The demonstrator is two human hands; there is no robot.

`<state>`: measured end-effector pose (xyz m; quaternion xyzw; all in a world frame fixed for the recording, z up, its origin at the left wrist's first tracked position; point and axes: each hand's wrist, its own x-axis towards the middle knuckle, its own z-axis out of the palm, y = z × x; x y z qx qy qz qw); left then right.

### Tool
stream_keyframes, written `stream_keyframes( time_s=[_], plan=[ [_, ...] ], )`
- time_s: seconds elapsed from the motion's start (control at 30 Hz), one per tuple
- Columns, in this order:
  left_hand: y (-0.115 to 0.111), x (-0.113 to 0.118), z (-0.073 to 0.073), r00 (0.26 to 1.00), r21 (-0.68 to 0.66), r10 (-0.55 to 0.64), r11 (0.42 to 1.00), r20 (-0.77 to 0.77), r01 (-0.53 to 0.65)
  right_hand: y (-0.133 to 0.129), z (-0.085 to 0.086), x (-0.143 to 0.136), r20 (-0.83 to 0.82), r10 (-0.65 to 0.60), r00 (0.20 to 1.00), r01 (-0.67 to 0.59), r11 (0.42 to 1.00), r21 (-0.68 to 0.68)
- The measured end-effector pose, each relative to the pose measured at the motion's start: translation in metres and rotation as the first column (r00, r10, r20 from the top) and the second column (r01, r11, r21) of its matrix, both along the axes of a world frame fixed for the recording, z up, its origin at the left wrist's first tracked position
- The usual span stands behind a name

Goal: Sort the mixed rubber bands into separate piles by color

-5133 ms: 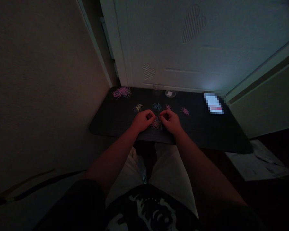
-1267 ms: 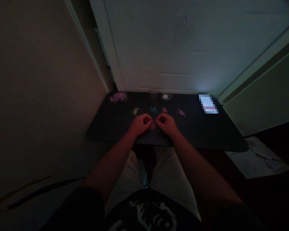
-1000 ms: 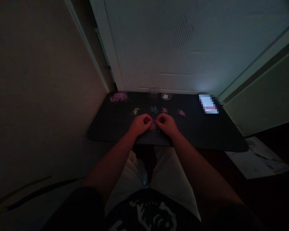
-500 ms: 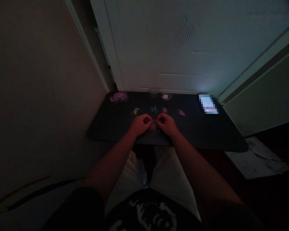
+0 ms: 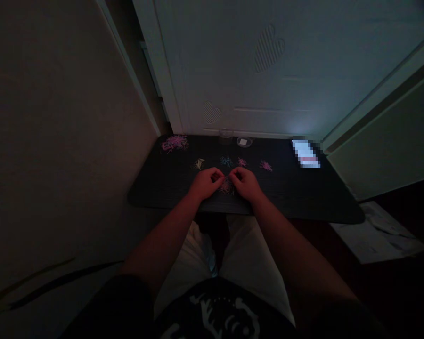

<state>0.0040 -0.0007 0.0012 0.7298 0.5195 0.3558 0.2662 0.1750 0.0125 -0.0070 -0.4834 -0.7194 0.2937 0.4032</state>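
My left hand (image 5: 207, 182) and my right hand (image 5: 245, 182) are close together over the dark table, each with thumb and forefinger pinched. What the fingertips hold is too small and dim to make out. Just below and between them lies a pile of thin pinkish strands (image 5: 226, 187) that look like small rubber bands. Beyond my hands sit small separate piles: a yellowish one (image 5: 199, 164), a blue one (image 5: 226, 161), a pink one (image 5: 241, 162) and a purple-pink one (image 5: 266, 165).
A larger pink-purple pile (image 5: 175, 143) lies at the table's (image 5: 304, 197) back left corner. A clear plastic tub (image 5: 225, 136) and a round clear lid (image 5: 244, 141) stand at the back edge, against a white door (image 5: 226, 61). A lit, blurred phone (image 5: 305, 153) lies at right.
Both hands stay in nearly the same place. A reddish strand showed between the fingertips before; now it is hard to see there.
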Motion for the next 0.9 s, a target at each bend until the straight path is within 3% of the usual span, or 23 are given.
stream_keyframes(
  time_s=[0.33,0.53,0.9],
  plan=[
    [0.000,0.000,0.000,1.000,0.009,0.004,1.000,-0.005,-0.004,0.006,-0.007,0.002,-0.057,0.010,0.998,-0.008,1.000,0.025],
    [0.000,-0.001,-0.001,1.000,0.011,-0.009,1.000,-0.007,0.009,0.002,-0.005,0.000,-0.047,0.104,0.994,-0.105,0.994,-0.031],
    [0.001,-0.001,-0.001,1.000,0.011,-0.015,1.000,-0.011,0.015,-0.002,0.004,-0.001,0.027,0.014,1.000,-0.015,1.000,0.009]
  ],
)
